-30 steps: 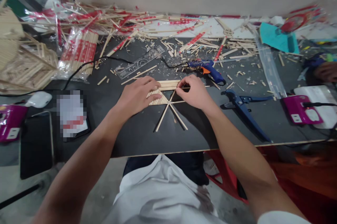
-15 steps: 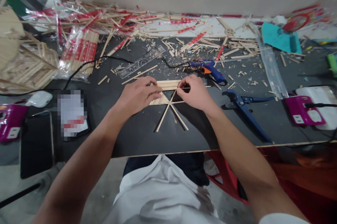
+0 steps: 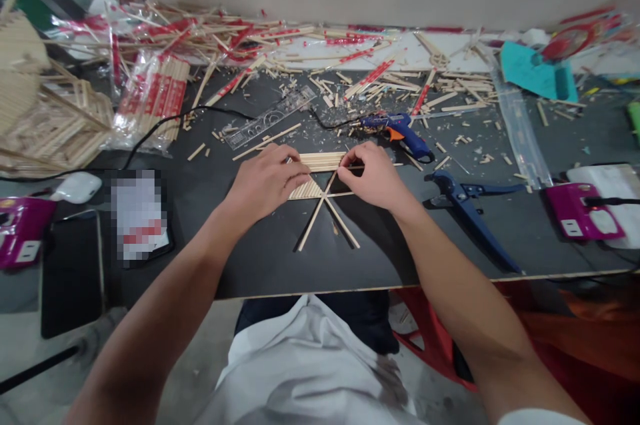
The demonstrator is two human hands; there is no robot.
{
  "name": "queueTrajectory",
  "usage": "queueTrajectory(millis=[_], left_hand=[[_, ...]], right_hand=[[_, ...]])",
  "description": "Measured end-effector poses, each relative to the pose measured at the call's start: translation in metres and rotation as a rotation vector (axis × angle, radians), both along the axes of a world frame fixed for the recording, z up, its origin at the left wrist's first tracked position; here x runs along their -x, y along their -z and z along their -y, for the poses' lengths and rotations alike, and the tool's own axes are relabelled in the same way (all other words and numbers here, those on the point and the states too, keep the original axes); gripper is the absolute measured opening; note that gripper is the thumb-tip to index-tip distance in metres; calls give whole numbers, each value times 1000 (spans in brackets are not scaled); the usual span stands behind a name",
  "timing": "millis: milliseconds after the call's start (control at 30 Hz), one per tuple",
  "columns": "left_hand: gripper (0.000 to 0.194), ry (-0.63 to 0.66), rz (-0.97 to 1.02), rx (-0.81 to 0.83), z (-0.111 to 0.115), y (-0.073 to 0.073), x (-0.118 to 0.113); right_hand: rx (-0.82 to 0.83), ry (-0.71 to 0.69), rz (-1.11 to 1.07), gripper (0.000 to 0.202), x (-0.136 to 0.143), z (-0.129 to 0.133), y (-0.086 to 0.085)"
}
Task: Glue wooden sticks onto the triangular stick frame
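A flat star-shaped frame of thin wooden sticks lies on the dark table between my hands. Two of its bare sticks point toward the table's front edge. Rows of sticks fill its far section and left section. My left hand is closed over the left side of the frame, fingertips pressing on the sticks. At the frame's far right, my right hand pinches a thin wooden stick, whose end sticks out to the right. The fingers hide part of both the stick and the frame.
Beyond the hands lie a blue glue gun, a clear ruler and scattered stick offcuts. A blue cutter rests at right. Packed chopsticks, a phone and a larger stick structure occupy the left.
The view has shifted slightly. Both hands keep nearly the same places on the frame, with only small finger movement.
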State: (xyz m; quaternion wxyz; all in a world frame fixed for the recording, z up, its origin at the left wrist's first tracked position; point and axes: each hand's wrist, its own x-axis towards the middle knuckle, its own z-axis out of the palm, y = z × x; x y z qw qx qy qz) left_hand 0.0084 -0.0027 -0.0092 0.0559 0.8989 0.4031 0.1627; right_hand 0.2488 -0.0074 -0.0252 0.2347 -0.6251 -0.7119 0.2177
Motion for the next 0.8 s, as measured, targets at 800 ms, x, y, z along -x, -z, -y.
queueTrajectory(millis=[800], left_hand=[[28, 138, -358, -176, 1, -18, -59]], right_hand=[[-12, -87, 11, 10, -9, -3, 3]])
